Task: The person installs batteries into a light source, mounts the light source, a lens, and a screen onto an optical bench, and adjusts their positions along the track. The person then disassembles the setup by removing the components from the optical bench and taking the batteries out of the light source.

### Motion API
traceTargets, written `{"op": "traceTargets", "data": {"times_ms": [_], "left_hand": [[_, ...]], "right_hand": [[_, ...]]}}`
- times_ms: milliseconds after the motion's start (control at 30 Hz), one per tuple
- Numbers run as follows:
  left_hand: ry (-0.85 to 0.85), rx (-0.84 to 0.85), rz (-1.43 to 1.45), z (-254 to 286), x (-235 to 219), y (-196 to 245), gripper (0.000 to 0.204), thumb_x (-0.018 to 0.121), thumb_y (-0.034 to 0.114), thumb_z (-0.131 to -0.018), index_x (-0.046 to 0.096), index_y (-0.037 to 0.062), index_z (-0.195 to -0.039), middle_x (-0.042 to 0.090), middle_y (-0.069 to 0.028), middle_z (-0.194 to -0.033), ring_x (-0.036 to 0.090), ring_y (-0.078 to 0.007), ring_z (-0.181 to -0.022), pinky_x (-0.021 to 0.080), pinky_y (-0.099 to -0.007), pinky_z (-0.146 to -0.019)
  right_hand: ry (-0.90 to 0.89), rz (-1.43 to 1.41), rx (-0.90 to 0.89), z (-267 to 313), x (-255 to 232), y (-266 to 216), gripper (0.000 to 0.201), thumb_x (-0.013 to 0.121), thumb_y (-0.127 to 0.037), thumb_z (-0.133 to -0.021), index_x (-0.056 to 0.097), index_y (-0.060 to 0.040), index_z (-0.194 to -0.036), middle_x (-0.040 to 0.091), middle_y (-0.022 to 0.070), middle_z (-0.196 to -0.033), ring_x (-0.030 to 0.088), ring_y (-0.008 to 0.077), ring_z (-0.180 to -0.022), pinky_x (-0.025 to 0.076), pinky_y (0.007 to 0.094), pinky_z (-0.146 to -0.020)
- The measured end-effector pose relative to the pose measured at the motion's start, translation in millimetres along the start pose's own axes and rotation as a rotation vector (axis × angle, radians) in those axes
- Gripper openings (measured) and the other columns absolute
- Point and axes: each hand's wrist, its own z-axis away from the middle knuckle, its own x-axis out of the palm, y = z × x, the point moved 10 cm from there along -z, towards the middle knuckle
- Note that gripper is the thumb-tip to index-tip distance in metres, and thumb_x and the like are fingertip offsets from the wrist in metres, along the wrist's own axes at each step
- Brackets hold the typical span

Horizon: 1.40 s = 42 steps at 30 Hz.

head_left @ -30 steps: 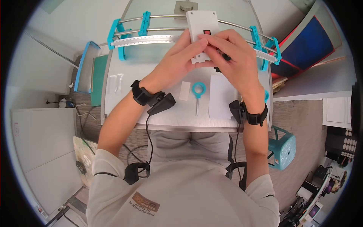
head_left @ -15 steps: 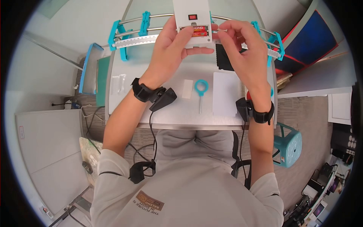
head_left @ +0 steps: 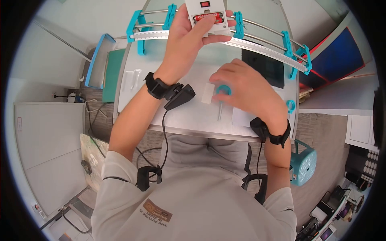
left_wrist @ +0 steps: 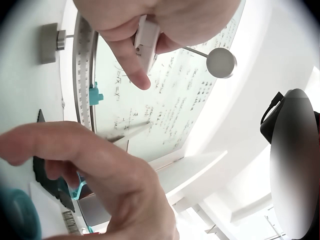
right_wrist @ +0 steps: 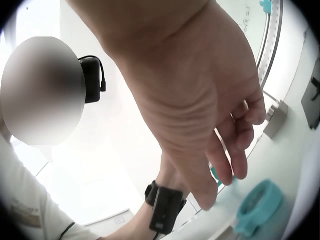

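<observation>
My left hand [head_left: 177, 54] holds up a white plastic box [head_left: 217, 5] at the top of the head view. A red switch [head_left: 205, 4] sits on its face, above an uncovered battery bay with red batteries [head_left: 218, 17] that the left thumb partly covers. Seen from the left wrist, the box [left_wrist: 148, 37] shows edge-on within the grip. My right hand [head_left: 250, 86], blurred in the head view, hovers low above the table with loosely bent fingers and nothing between them. Close by its fingertips lies a teal ring [right_wrist: 272, 200] on a thin metal rod [head_left: 220, 111].
Behind the hands stands a two-rail bench with teal supports [head_left: 286, 43] and a white ruler scale [head_left: 261, 50]. A black sheet [head_left: 265, 66] lies at the right, a small white card [head_left: 207, 94] and white paper [head_left: 241, 117] nearer. A teal stool [head_left: 304, 164] stands beside the table.
Both hands were together at the box. My right hand has come away, down and toward the teal ring. The box has risen in view, and its battery bay, first covered by hands, shows.
</observation>
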Motion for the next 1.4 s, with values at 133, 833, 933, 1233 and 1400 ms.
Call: {"op": "traceTargets", "data": {"times_ms": [133, 833, 933, 1233, 1400], "left_hand": [[-0.02, -0.006, 0.021, -2, -3, -5, 0.043, 0.048, 0.012, -0.108, 0.033, 0.0046, -0.148, 0.059, -0.0216, -0.14, 0.066, -0.0325, -0.12, 0.063, -0.0427, -0.091], [-0.158, -0.19, 0.006, 11, 17, -38, 0.065, 0.023, 0.056, -0.111, 0.046, 0.0064, -0.146, 0.062, -0.0134, -0.137, 0.065, -0.0281, -0.121, 0.06, -0.0483, -0.095], [-0.168, -0.231, -0.026, 14, 22, -40, 0.067, 0.023, 0.059, -0.11, 0.046, 0.0064, -0.146, 0.061, -0.0119, -0.136, 0.064, -0.0256, -0.123, 0.061, -0.0486, -0.095], [-0.214, -0.25, -0.065, 17, 27, -42, 0.073, 0.021, 0.063, -0.108, 0.044, 0.0058, -0.148, 0.058, -0.0111, -0.139, 0.061, -0.0246, -0.126, 0.061, -0.0503, -0.093], [-0.201, -0.269, -0.06, 19, 31, -39, 0.07, 0.021, 0.059, -0.109, 0.043, 0.0068, -0.149, 0.057, -0.0106, -0.14, 0.06, -0.0243, -0.126, 0.061, -0.0507, -0.093]], "right_hand": [[-0.056, 0.076, 0.027, -2, 22, -1, 0.033, 0.081, -0.017, -0.074, 0.069, -0.0047, -0.102, 0.066, 0.0079, -0.099, 0.06, 0.0283, -0.1, 0.051, 0.0386, -0.09], [0.657, -0.005, -0.025, 5, -93, 12, 0.024, 0.068, -0.005, -0.095, 0.071, -0.0062, -0.119, 0.063, 0.0071, -0.087, 0.061, 0.018, -0.076, 0.049, 0.0312, -0.067], [0.611, -0.102, 0.115, 6, -85, 18, 0.021, 0.073, -0.007, -0.091, 0.074, -0.0073, -0.113, 0.068, 0.0062, -0.09, 0.062, 0.0197, -0.08, 0.051, 0.0312, -0.068], [0.633, 0.056, 0.006, 6, -86, 11, 0.018, 0.079, -0.011, -0.085, 0.077, -0.0095, -0.103, 0.074, 0.0039, -0.096, 0.064, 0.0204, -0.084, 0.052, 0.0338, -0.069], [0.654, 0.114, -0.055, 6, -87, 7, 0.017, 0.08, -0.01, -0.084, 0.078, -0.0107, -0.101, 0.069, 0.003, -0.095, 0.062, 0.0225, -0.087, 0.052, 0.0344, -0.072]]}}
